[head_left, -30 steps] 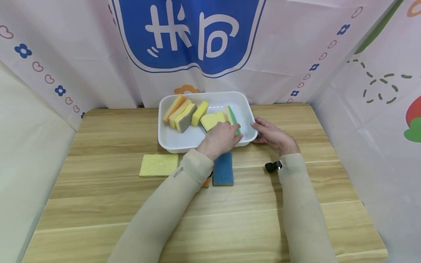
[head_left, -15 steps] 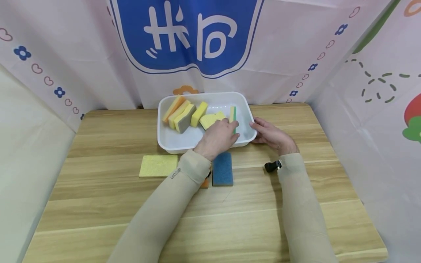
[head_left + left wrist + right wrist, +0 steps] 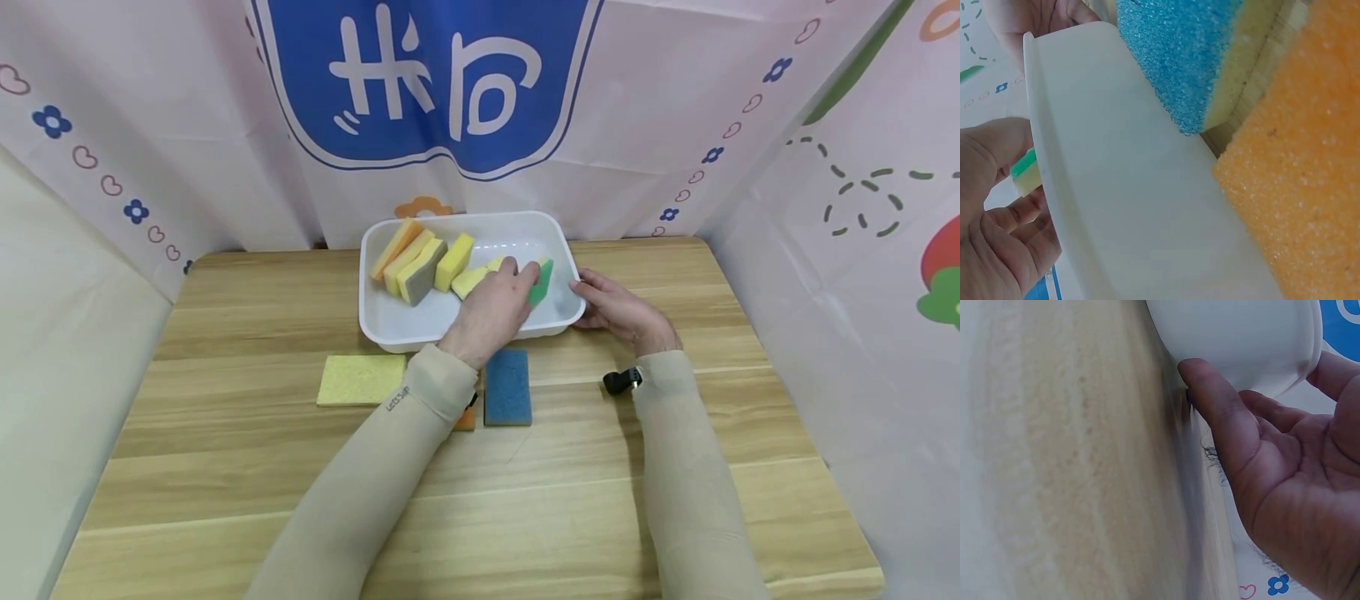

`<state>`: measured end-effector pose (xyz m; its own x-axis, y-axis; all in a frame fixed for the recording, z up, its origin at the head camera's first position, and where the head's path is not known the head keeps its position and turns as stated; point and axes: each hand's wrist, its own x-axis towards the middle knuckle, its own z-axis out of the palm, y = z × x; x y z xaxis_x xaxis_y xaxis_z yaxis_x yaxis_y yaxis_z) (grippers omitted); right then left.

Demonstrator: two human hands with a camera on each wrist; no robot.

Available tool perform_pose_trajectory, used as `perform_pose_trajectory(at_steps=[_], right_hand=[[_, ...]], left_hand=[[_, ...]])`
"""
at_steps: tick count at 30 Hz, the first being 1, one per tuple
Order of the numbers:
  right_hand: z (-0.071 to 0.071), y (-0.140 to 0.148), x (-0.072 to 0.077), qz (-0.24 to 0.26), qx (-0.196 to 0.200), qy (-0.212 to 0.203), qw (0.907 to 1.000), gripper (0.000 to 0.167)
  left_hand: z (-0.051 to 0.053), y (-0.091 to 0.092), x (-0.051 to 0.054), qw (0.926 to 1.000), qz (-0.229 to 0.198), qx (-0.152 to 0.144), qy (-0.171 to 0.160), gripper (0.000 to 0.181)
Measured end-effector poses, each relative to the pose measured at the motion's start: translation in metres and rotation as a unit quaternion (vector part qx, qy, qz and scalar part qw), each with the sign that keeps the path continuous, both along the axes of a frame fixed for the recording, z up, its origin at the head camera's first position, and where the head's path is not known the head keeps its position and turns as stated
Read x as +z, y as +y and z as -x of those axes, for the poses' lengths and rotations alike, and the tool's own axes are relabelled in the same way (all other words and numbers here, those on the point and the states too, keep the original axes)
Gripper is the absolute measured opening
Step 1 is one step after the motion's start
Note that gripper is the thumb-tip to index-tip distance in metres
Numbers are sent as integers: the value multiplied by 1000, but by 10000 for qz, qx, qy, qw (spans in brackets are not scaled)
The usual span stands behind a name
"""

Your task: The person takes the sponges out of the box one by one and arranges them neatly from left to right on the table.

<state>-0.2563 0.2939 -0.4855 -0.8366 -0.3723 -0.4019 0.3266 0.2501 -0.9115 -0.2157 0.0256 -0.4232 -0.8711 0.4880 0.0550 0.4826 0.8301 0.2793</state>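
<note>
My left hand (image 3: 491, 302) reaches over the front rim into a white plastic basin (image 3: 566, 287). Its thumb and fingers pinch a yellow sponge with a green scouring side (image 3: 542, 282); in the left wrist view, part of that green-and-yellow sponge (image 3: 1026, 172) shows between them. A pale yellow sponge (image 3: 468, 282) lies partly hidden behind the knuckles. At the basin's right end, my right hand (image 3: 618, 308) holds the rim, thumb on top and other fingers against the outer wall, as the right wrist view confirms for the hand (image 3: 1297, 462).
Several sponges stand along the basin's left side, among them a grey-faced one (image 3: 423, 271) and a plain yellow one (image 3: 454, 262). On the wooden table (image 3: 570, 517) in front lie a flat yellow sponge (image 3: 362, 380), a blue one (image 3: 507, 387) and an orange one (image 3: 1304, 162).
The green-sided sponge has gone from standing nearly edge-on to turned, with its green face showing. My left hand has shifted slightly and covers more of the pale yellow sponge. The right hand stays put.
</note>
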Motion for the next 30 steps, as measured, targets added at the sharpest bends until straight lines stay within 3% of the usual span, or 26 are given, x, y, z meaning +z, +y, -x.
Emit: perform_pose_trajectory(at_steps=[7,16,24,30], right_hand=[[1,1,-1,-26,25,13,10000,71],[0,0,0,43,77,49,9999,71],[-1,0,1,-60,112,90,9999,72],[0,1,-1,10,111,134,9998,71]], left_hand=[[-3,-5,3,9997,-239,64,-35,42],[-17,-11,17,9986,-440,169,221,45],[-32,-16,22,9948,-754,-67,674,47],[-43,-18,23,9939,-827,-181,710,52]])
